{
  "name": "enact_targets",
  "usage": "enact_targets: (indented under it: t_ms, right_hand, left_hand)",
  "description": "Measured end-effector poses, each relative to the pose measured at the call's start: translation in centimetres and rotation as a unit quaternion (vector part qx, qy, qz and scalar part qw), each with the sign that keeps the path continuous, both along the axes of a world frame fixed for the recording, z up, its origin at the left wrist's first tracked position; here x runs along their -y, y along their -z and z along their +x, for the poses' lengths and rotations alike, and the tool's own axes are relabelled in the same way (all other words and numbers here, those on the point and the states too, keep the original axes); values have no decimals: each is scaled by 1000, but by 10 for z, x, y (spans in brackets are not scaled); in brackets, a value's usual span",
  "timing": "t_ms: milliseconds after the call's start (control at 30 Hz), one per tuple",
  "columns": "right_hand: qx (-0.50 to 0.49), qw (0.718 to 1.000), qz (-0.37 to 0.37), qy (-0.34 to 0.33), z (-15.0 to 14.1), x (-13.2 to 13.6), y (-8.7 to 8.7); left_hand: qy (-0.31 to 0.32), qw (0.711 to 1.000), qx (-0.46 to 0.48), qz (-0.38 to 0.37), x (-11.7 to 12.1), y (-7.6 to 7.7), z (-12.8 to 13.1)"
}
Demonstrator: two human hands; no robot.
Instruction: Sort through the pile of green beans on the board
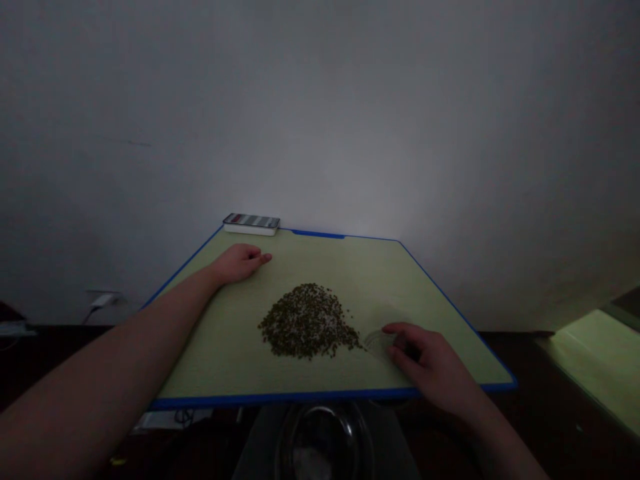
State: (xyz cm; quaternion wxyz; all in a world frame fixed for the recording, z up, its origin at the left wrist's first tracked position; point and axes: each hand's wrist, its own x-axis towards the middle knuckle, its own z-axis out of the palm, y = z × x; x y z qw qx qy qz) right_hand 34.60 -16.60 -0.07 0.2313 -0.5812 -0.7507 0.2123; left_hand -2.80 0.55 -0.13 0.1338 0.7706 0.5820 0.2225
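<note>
A mound of small green and pale beans or seeds (307, 320) lies in the middle of a pale yellow-green table (360, 267) with blue edging. To the right of the mound, my right hand (425, 357) grips a clear, round-rimmed dish (376, 343) between thumb and fingers. The dish's rim is tipped toward a thin tail of the seeds; its full shape is hard to make out. My left hand (241, 263) rests on the table behind and left of the mound, with its fingers loosely curled in and nothing visible in them.
A white box with a dark striped top (251, 224) stands at the table's back left corner, against the wall. Below the front edge, a shiny metal bowl (323, 440) sits near my lap. A plug with a cord (103, 300) is in the wall at left.
</note>
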Motion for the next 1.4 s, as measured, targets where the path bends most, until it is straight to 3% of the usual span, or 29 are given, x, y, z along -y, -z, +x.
enact_targets:
  t_ms: [667, 1033, 1400]
  right_hand:
    - [-7, 1000, 5, 2, -4, -3, 1]
    - [-6, 999, -27, -39, -4, -5, -3]
    - [-10, 999, -10, -47, -11, 1, -3]
  left_hand:
    - [-1, 1000, 17, 6, -3, 3, -1]
    - [-3, 1000, 9, 10, -2, 2, -1]
    - [0, 1000, 2, 1, -1, 1, 0]
